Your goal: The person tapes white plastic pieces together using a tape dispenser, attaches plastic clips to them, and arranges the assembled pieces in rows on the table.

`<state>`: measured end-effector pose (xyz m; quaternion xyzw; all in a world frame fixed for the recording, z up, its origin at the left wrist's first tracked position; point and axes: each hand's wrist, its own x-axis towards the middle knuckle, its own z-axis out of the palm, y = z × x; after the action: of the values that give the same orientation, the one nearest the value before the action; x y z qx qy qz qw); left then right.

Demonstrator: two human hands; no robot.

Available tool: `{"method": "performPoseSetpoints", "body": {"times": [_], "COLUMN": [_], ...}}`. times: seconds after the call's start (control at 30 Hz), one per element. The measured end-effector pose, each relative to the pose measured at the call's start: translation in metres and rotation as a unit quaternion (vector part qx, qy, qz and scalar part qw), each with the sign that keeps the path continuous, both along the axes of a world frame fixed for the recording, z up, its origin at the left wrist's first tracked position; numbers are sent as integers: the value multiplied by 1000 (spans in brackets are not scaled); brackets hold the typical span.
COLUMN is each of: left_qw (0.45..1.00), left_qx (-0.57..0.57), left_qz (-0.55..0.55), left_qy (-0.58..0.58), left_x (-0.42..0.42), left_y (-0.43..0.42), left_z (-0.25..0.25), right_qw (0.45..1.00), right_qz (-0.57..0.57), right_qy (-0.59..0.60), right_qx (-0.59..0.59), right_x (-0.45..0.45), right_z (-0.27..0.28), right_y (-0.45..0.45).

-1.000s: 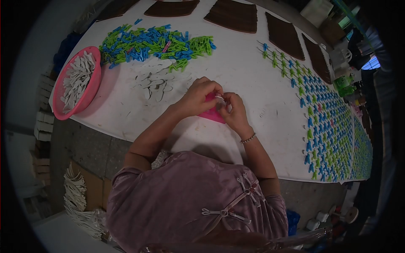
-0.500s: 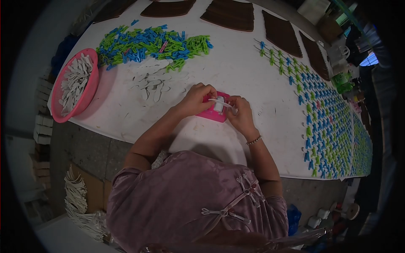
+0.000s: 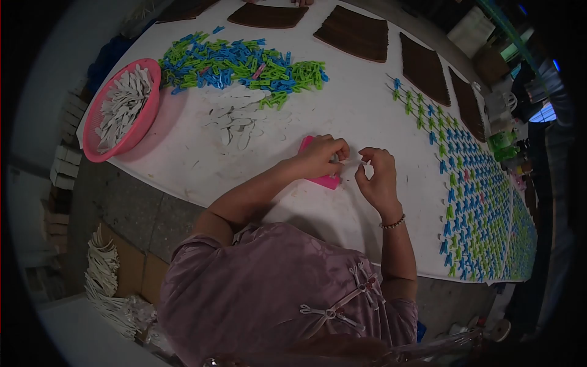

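Indoors, a left hand (image 3: 321, 159) pinches a white piece (image 3: 353, 162) above a table (image 3: 358, 113), by a pink block (image 3: 328, 181); whether the right hand (image 3: 380, 180), at the piece's far end, grips it is unclear.

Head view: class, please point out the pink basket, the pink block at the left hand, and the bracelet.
Pink basket (image 3: 144, 122): head view, its side wall.
Pink block (image 3: 328, 181): head view, its exposed near end.
Bracelet (image 3: 394, 224): head view, middle of its visible band.

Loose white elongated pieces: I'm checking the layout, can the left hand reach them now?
Likely yes: mostly open white tabletop lies between left hand and loose white elongated pieces, though that hand appears occupied.
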<state>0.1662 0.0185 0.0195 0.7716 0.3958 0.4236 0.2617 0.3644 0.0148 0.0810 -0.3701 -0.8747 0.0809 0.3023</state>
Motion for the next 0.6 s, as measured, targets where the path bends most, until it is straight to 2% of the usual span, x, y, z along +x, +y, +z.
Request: {"method": "performPoseSetpoints", "body": {"times": [0.03, 0.1, 0.17, 0.23, 0.27, 0.4, 0.6], "left_qw": [1000, 999, 990, 980, 967, 957, 959], "left_qx": [3, 11, -91, -119, -152, -184, -137], "left_qz": [-4, -3, 3, 27, 47, 48, 95], "left_qy": [-14, -30, -105, -154, -199, -221, -230], "left_x": [3, -2, -15, -31, -39, -59, -70], "left_y": [2, 1, -3, -11, -15, -24, -20], "left_z": [-3, -4, -3, -2, -2, -14, -21], "right_qw": [1000, 995, 993, 989, 994, 992, 985], "right_qz": [5, 35, 64, 91, 89, 59, -21], "right_qy": [-1, 52, 71, 91, 39, -103, -166], "right_qx": [3, -73, -70, -68, -54, -32, 48], "right_x": [-3, -9, -15, -26, -33, -78, -145], "right_z": [6, 15, 17, 13, 5, -27, -53], "right_y": [0, 4, 20, 43, 58, 117, 174]}}
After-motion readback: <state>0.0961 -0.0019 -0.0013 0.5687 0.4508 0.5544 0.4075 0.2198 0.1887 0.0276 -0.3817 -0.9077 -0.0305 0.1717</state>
